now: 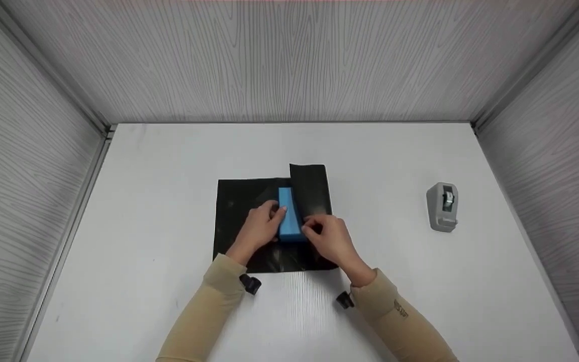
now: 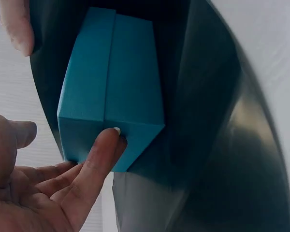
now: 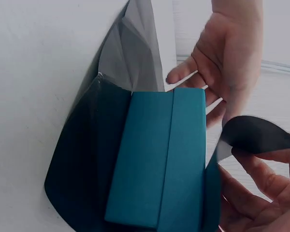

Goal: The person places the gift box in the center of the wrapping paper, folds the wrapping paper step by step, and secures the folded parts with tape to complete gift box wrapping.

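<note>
A blue rectangular box (image 1: 289,216) lies on a black glossy sheet (image 1: 239,201), whose right part is folded up beside the box. The left hand (image 1: 262,223) is at the box's left side. In the left wrist view, its index finger (image 2: 101,154) touches the box (image 2: 130,72), while the thumb stands apart from it. Right of the box, the right hand (image 1: 330,239) pinches the sheet's edge between thumb and fingers. In the right wrist view, that curled edge of the sheet (image 3: 258,134) rises next to the box (image 3: 154,159).
A grey tape dispenser (image 1: 442,207) stands on the white table (image 1: 395,161), to the right of the sheet. Grey wood-grain panels (image 1: 289,60) enclose the table at the back and both sides. Small black wrist cameras (image 1: 250,284) hang from the tan sleeves.
</note>
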{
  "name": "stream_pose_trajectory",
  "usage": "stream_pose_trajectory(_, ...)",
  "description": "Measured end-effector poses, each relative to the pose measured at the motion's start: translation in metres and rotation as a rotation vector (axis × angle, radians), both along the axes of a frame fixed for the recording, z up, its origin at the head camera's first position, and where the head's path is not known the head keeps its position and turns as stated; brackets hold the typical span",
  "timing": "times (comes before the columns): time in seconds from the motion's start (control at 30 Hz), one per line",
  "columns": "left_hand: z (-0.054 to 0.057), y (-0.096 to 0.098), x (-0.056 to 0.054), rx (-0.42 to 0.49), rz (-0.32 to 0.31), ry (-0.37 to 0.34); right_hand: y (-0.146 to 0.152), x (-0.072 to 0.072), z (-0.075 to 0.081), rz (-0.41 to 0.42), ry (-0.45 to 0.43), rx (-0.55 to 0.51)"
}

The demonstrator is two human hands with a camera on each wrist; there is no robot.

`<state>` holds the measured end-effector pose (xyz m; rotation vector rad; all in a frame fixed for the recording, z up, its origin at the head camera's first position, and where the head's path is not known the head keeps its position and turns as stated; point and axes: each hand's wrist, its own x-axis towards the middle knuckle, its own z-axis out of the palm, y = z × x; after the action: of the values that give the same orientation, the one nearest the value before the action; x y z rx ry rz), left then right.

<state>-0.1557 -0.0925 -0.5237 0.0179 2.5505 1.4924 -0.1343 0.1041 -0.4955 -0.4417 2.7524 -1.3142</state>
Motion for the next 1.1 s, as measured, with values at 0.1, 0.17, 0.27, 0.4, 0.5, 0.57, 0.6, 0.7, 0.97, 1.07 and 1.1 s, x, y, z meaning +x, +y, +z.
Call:
stream_pose_trajectory(0.1, 0.000, 0.002, -0.001, -0.012, 0.013, -0.002, -0.001, 0.001, -0.001, 0.023, 0.009, 0.025)
stream_pose_trajectory(0.17, 0.001, 0.003, -0.003, -0.042, 0.020, 0.005, -0.002, 0.001, -0.001, 0.043, 0.026, 0.030)
stream_pose_trajectory(0.27, 0.001, 0.005, -0.005, -0.107, 0.029, 0.018, -0.001, 0.001, -0.001, 0.076, 0.046, 0.035)
stream_pose_trajectory(0.4, 0.001, 0.007, -0.007, -0.186, 0.039, 0.027, 0.002, 0.002, -0.001, 0.115, 0.046, 0.053)
stream_pose_trajectory(0.5, 0.001, 0.009, -0.007, -0.223, 0.048, 0.029, 0.006, 0.001, -0.001, 0.148, 0.038, 0.053)
stream_pose_trajectory(0.57, 0.000, 0.009, -0.007, -0.234, 0.052, 0.031, 0.010, -0.001, -0.001, 0.156, 0.044, 0.031)
stream_pose_trajectory(0.6, 0.000, 0.010, -0.007, -0.235, 0.054, 0.032, 0.012, -0.002, -0.001, 0.146, 0.051, 0.021)
stream_pose_trajectory(0.7, 0.000, 0.010, -0.007, -0.229, 0.057, 0.031, 0.020, -0.008, -0.002, 0.065, 0.111, -0.003)
stream_pose_trajectory(0.97, -0.001, 0.009, -0.007, -0.214, 0.058, 0.021, 0.040, -0.029, -0.013, -0.092, 0.017, 0.024)
stream_pose_trajectory(1.07, 0.000, 0.009, -0.007, -0.213, 0.056, 0.019, 0.042, -0.034, -0.017, -0.044, -0.065, 0.028)
stream_pose_trajectory(1.1, 0.000, 0.009, -0.007, -0.212, 0.055, 0.017, 0.043, -0.034, -0.019, -0.028, -0.089, 0.023)
